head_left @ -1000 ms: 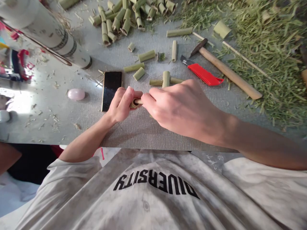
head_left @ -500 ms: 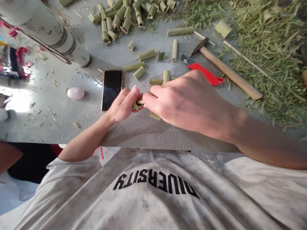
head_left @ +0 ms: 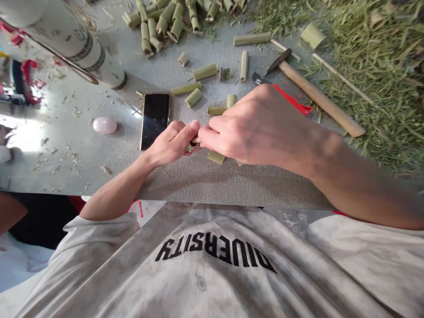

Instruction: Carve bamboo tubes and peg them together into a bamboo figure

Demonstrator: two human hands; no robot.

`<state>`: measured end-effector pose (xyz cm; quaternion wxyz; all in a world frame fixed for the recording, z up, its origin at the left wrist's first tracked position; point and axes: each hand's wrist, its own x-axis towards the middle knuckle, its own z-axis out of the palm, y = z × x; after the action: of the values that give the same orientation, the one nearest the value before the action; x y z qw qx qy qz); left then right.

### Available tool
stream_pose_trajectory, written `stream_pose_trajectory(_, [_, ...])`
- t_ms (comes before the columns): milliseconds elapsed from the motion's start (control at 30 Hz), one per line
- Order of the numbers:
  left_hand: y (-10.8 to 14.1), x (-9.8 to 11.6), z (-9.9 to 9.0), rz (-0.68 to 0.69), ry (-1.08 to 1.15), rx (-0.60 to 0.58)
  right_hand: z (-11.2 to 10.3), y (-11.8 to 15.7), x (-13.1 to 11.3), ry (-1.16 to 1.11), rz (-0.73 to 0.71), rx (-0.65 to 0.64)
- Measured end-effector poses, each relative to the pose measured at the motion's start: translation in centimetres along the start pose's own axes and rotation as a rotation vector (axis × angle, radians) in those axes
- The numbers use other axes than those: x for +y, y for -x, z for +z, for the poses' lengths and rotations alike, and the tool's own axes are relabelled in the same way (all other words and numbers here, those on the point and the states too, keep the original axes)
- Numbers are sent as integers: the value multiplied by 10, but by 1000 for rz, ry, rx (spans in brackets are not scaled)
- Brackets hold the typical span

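Observation:
My left hand [head_left: 174,140] is closed round a short hollow bamboo piece [head_left: 192,146], its open end facing me. The fingers of my right hand [head_left: 261,126] pinch a thin wooden stick [head_left: 196,140], whose tip lies at the opening of that piece; how deep it reaches is hidden. Beyond and beneath my right hand lie more cut bamboo pieces, one upright-lying piece [head_left: 231,100], one sideways piece [head_left: 216,110] and one near piece [head_left: 216,157]. A red-handled cutter [head_left: 293,100] is partly covered by my right hand.
A phone [head_left: 155,118] lies left of my hands, with a pink oval object [head_left: 105,125] farther left. A hammer [head_left: 321,98] rests at the right beside green shavings [head_left: 374,88]. Bamboo pieces [head_left: 165,20] are heaped at the back. A patterned cylinder [head_left: 82,46] stands back left.
Both hands remain together; my left hand and the bamboo piece have shifted slightly right, and the stick has tilted a little. The view has moved slightly.

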<state>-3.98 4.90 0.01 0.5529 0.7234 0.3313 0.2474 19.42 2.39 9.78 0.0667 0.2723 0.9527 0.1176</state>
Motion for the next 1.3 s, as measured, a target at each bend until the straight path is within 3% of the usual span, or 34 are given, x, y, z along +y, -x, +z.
stream_pose_trajectory(500, [-1,-4,-2,11,-51,-71,6,-2,3,-32,-51,-7])
stream_pose_trajectory(800, [-3,-3,1,14,-99,-87,18,-1,8,-31,-66,102])
stream_pose_trajectory(1100, [0,-4,-3,-41,-108,-117,12,-1,8,-113,-40,46])
stream_pose_trajectory(1300, [1,-6,-5,-116,-155,-133,13,-1,9,-16,-61,-1])
